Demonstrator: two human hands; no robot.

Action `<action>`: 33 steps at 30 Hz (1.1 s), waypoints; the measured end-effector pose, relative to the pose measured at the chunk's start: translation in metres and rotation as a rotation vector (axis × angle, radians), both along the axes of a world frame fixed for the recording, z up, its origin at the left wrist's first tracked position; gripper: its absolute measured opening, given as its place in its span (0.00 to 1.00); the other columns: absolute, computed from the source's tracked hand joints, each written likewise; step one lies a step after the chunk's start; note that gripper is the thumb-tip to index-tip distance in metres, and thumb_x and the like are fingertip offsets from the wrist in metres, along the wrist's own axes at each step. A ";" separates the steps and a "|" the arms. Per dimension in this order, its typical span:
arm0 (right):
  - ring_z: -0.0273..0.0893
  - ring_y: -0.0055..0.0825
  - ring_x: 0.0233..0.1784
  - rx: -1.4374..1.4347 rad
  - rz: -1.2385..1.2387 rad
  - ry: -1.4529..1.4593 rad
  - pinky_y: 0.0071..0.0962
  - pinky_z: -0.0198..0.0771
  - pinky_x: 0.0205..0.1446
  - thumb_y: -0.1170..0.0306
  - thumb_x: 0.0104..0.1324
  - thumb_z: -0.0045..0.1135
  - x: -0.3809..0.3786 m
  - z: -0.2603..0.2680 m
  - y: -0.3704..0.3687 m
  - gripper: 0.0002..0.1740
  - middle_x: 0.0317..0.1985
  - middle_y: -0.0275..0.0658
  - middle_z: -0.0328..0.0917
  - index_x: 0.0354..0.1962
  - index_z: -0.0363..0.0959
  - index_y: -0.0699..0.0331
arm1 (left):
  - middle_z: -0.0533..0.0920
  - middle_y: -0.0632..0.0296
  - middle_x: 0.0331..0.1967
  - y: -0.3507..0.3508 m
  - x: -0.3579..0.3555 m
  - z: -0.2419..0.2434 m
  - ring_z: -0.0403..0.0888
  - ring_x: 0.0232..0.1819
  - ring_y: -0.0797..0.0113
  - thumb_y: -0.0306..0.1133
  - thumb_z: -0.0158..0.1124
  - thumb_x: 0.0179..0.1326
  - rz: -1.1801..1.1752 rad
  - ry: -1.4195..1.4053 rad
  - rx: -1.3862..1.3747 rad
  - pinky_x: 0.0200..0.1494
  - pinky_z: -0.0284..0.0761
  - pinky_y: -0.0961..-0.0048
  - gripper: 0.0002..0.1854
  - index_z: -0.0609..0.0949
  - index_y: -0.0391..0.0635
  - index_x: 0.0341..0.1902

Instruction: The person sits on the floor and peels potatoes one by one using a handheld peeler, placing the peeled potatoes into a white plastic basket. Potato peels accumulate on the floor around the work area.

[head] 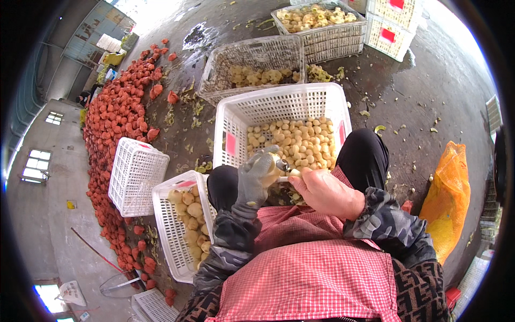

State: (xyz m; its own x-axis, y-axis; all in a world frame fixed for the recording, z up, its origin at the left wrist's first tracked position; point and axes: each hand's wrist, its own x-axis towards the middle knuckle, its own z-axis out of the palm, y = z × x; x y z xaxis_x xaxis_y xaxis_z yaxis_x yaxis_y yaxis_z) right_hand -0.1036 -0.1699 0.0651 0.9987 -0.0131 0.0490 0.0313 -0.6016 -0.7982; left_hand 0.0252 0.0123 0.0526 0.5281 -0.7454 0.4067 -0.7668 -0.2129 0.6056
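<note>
My left hand (255, 175), in a grey glove, grips a pale peeled fruit or vegetable (276, 166), mostly hidden by the fingers. In my bare right hand (328, 192) is a small tool with a rounded metal head (283, 165), perhaps a melon baller, and a pale handle (295, 173). Its head is against or very close to the held piece; contact is hard to tell. Both hands are over the near rim of a white plastic crate (277, 96), between my knees. Many pale round balls (307, 141) cover its floor.
At left, a white crate (167, 229) holds larger peeled rounds (192, 209). Beyond it stand another white crate (134, 181) and a heap of red-orange produce (116, 116). Crates of pale pieces (261, 76) (318, 18) stand ahead. An orange mesh sack (446, 201) is at right.
</note>
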 end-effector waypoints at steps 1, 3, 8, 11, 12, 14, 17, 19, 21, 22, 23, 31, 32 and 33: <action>0.80 0.55 0.29 0.014 0.042 0.049 0.46 0.74 0.33 0.62 0.77 0.50 0.001 -0.001 -0.003 0.20 0.22 0.58 0.76 0.34 0.71 0.73 | 0.85 0.54 0.50 0.000 -0.001 0.001 0.85 0.46 0.61 0.21 0.67 0.55 0.007 0.040 0.005 0.46 0.82 0.69 0.17 0.85 0.44 0.50; 0.81 0.52 0.31 -0.024 0.196 0.062 0.45 0.75 0.34 0.61 0.78 0.49 0.006 -0.001 -0.010 0.20 0.23 0.57 0.77 0.35 0.72 0.73 | 0.86 0.56 0.48 -0.001 -0.003 0.002 0.85 0.44 0.66 0.22 0.66 0.59 0.024 0.134 -0.008 0.44 0.82 0.72 0.16 0.86 0.44 0.51; 0.72 0.30 0.25 0.162 0.490 0.258 0.30 0.74 0.29 0.53 0.80 0.43 0.014 0.005 -0.041 0.24 0.24 0.36 0.69 0.35 0.70 0.66 | 0.83 0.62 0.46 0.003 -0.001 0.014 0.79 0.46 0.76 0.33 0.74 0.57 -0.015 1.216 -0.067 0.50 0.78 0.77 0.27 0.81 0.35 0.59; 0.63 0.22 0.17 0.531 0.546 0.511 0.23 0.63 0.20 0.63 0.75 0.50 0.014 0.006 -0.047 0.12 0.20 0.32 0.65 0.35 0.66 0.63 | 0.83 0.62 0.48 0.008 0.003 0.020 0.78 0.48 0.76 0.32 0.73 0.57 -0.158 1.090 0.109 0.53 0.77 0.77 0.30 0.78 0.36 0.63; 0.59 0.19 0.16 0.741 0.448 0.823 0.20 0.58 0.17 0.60 0.77 0.48 0.012 0.006 -0.047 0.15 0.19 0.29 0.63 0.34 0.66 0.61 | 0.83 0.63 0.48 0.010 0.005 0.019 0.79 0.49 0.76 0.32 0.73 0.58 -0.212 1.120 0.103 0.53 0.77 0.76 0.29 0.78 0.36 0.64; 0.46 0.06 0.13 1.203 0.301 1.162 0.11 0.40 0.11 0.52 0.81 0.41 0.008 0.003 -0.041 0.23 0.17 0.22 0.56 0.30 0.64 0.58 | 0.83 0.63 0.48 0.011 0.007 0.013 0.79 0.49 0.75 0.31 0.73 0.58 -0.234 1.168 0.070 0.54 0.77 0.77 0.30 0.78 0.36 0.64; 0.46 0.06 0.12 1.596 0.205 1.179 0.09 0.42 0.09 0.51 0.81 0.42 0.002 -0.005 -0.021 0.24 0.17 0.23 0.54 0.30 0.65 0.60 | 0.82 0.61 0.51 0.009 0.002 -0.007 0.80 0.50 0.72 0.39 0.76 0.56 -0.217 1.231 -0.177 0.56 0.77 0.74 0.34 0.77 0.37 0.65; 0.47 0.06 0.12 2.044 0.342 1.150 0.09 0.44 0.08 0.50 0.81 0.43 0.002 -0.009 -0.007 0.25 0.16 0.23 0.54 0.31 0.64 0.61 | 0.80 0.60 0.55 0.004 -0.005 -0.025 0.80 0.53 0.70 0.44 0.78 0.56 -0.154 1.244 -0.336 0.58 0.78 0.72 0.38 0.75 0.38 0.66; 0.47 0.07 0.12 2.097 0.178 1.179 0.10 0.43 0.09 0.49 0.81 0.42 0.002 -0.012 -0.001 0.25 0.16 0.22 0.53 0.30 0.64 0.60 | 0.77 0.60 0.60 0.001 -0.012 -0.040 0.77 0.58 0.68 0.44 0.76 0.58 -0.110 1.177 -0.396 0.60 0.77 0.70 0.37 0.74 0.40 0.67; 0.46 0.07 0.11 1.984 0.146 1.105 0.11 0.42 0.08 0.48 0.81 0.41 0.005 -0.013 -0.001 0.26 0.16 0.23 0.53 0.31 0.64 0.60 | 0.76 0.60 0.62 0.001 -0.014 -0.045 0.75 0.61 0.67 0.45 0.74 0.60 -0.116 1.031 -0.421 0.60 0.76 0.70 0.35 0.74 0.42 0.67; 0.45 0.08 0.11 1.905 0.167 1.043 0.11 0.41 0.08 0.46 0.81 0.40 0.008 -0.014 -0.001 0.27 0.16 0.23 0.53 0.32 0.64 0.60 | 0.74 0.60 0.64 0.000 -0.018 -0.048 0.73 0.63 0.67 0.45 0.72 0.63 -0.055 0.795 -0.385 0.61 0.76 0.69 0.33 0.73 0.44 0.68; 0.75 0.45 0.23 0.144 -0.204 0.045 0.41 0.71 0.30 0.54 0.80 0.44 0.032 -0.028 -0.014 0.27 0.20 0.48 0.72 0.33 0.71 0.72 | 0.83 0.53 0.49 -0.008 -0.012 -0.037 0.84 0.52 0.59 0.37 0.66 0.68 0.092 1.818 -1.114 0.49 0.85 0.65 0.16 0.78 0.41 0.52; 0.77 0.50 0.26 0.060 -0.186 0.040 0.44 0.72 0.34 0.56 0.80 0.45 0.030 -0.028 -0.013 0.27 0.22 0.53 0.74 0.33 0.71 0.74 | 0.83 0.53 0.48 -0.009 -0.012 -0.033 0.84 0.51 0.60 0.38 0.66 0.68 0.140 1.827 -1.141 0.49 0.85 0.65 0.16 0.78 0.41 0.52; 0.79 0.56 0.30 -0.042 -0.184 0.098 0.47 0.74 0.37 0.57 0.80 0.46 0.025 -0.026 -0.013 0.26 0.24 0.58 0.76 0.33 0.71 0.75 | 0.83 0.54 0.48 -0.011 -0.012 -0.031 0.84 0.51 0.62 0.38 0.66 0.68 0.104 1.818 -1.174 0.49 0.86 0.65 0.16 0.79 0.42 0.52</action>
State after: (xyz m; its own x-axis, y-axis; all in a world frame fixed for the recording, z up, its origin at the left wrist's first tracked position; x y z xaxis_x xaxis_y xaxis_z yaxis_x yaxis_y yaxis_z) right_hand -0.0782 -0.1827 0.0390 0.9798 -0.1953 -0.0439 -0.1585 -0.6232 -0.7658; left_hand 0.0134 0.0016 0.0219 0.7704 -0.5472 -0.3274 0.6345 0.7089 0.3082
